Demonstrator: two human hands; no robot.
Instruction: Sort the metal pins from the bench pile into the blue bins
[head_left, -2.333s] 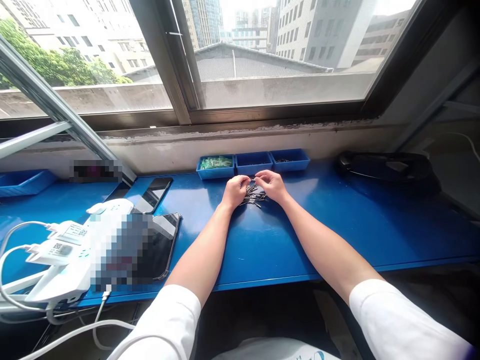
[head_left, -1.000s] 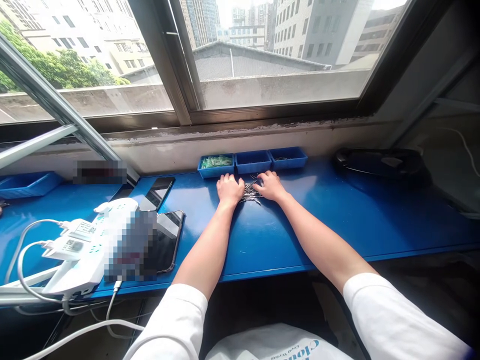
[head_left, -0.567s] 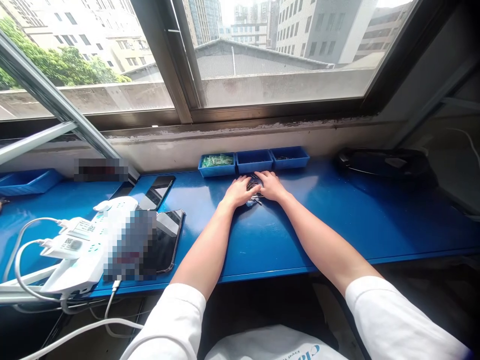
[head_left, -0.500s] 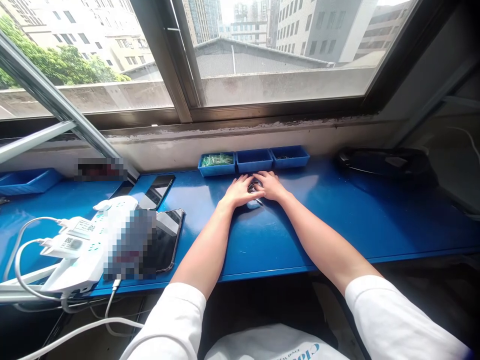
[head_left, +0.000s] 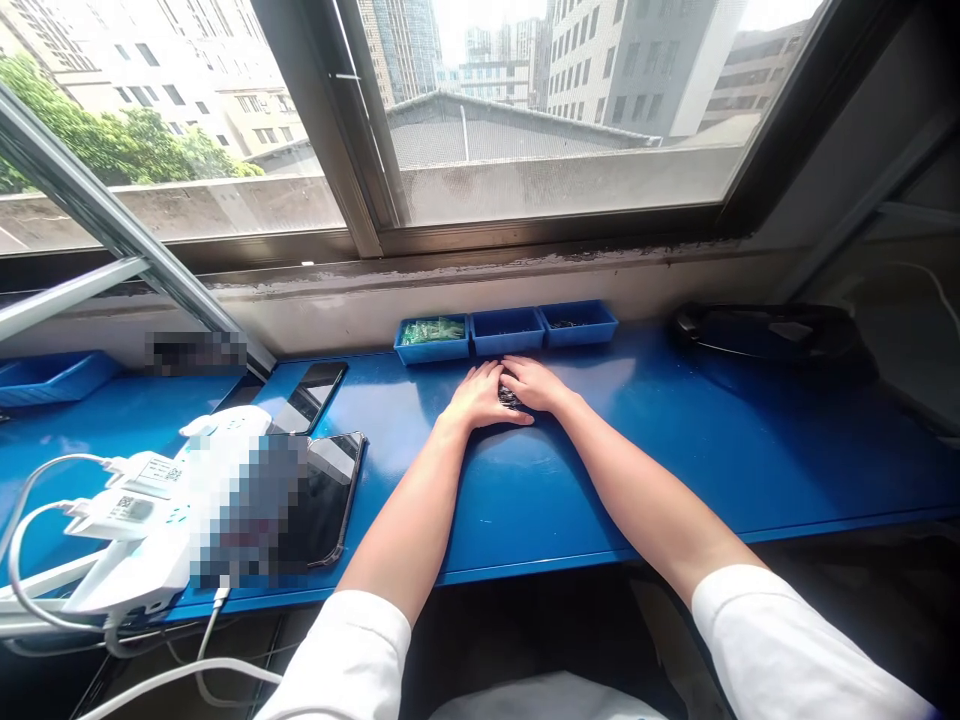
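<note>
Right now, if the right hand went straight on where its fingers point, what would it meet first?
Probably the left hand, which lies just ahead of the right hand; whether the two touch is unclear.

A smooth blue tabletop (head_left: pixel 540 510) is marked by pale reflections and a few small scuffs. Along its back edge, three blue bins (head_left: pixel 508 343) are set in a row. Just in front of them, a small pile of dark pieces (head_left: pixel 509 398) is laid down, mostly hidden by the hands (head_left: pixel 478 398). To the left, a phone (head_left: pixel 312 396) and a larger dark-screened device (head_left: pixel 334 500) are laid flat. By a white power strip (head_left: pixel 161 535) the left part is overlapped. At the right, a black object (head_left: pixel 769 335) is carried, its form blurred by shadow.
</note>
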